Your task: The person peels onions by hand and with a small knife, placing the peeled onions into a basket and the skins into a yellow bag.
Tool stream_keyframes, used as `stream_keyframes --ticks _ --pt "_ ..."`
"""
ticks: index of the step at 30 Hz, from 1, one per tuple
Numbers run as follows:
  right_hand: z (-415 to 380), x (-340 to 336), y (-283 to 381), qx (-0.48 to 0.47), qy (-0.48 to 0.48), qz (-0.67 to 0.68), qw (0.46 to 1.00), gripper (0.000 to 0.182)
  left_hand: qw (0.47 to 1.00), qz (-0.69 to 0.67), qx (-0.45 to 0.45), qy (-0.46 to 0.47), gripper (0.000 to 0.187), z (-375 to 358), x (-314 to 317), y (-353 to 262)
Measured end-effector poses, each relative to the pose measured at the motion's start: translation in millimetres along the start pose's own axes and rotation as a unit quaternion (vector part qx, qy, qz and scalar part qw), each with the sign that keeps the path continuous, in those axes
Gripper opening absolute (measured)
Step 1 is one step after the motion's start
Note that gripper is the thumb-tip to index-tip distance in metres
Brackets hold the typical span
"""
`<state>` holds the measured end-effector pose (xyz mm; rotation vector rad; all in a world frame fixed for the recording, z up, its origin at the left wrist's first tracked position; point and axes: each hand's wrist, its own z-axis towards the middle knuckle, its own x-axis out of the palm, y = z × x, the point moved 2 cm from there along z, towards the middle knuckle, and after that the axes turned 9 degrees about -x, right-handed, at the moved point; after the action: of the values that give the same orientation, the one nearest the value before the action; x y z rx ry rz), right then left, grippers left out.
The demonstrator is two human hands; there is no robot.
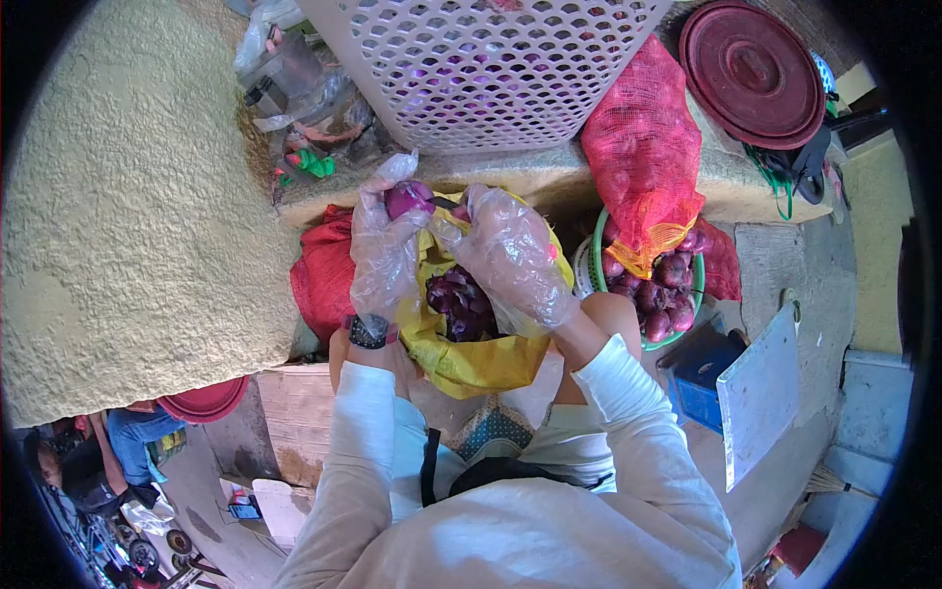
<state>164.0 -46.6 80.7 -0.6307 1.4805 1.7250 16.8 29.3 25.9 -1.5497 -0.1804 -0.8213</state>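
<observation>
My left hand point(381, 240), in a clear plastic glove, is closed around a purple-red onion point(408, 199). My right hand point(510, 245), gloved the same way, grips a small knife point(447, 204); its dark blade points left at the onion, and most of the handle is hidden. Below both hands, between my knees, a yellow sack point(442, 361) stands open with dark purple onion skins point(459, 302) inside. To the right, a green basket point(699, 294) holds several red onions point(667, 299), and a red mesh sack point(643, 157) leans over it with its mouth down.
Ahead on a ledge stands a white perforated plastic basket point(491, 79) with purple contents showing through. A maroon lid point(753, 74) lies at the far right. Red mesh fabric point(324, 275) is left of the yellow sack. A blue crate point(702, 378) and a pale board point(760, 398) stand at right.
</observation>
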Motion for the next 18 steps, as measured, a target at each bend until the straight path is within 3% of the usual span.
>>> stream_keyframes --ticks 18 --pt "-2 13 -8 -0.057 -0.047 -0.024 0.997 0.037 0.999 -0.029 -0.012 -0.025 0.051 1 2 3"
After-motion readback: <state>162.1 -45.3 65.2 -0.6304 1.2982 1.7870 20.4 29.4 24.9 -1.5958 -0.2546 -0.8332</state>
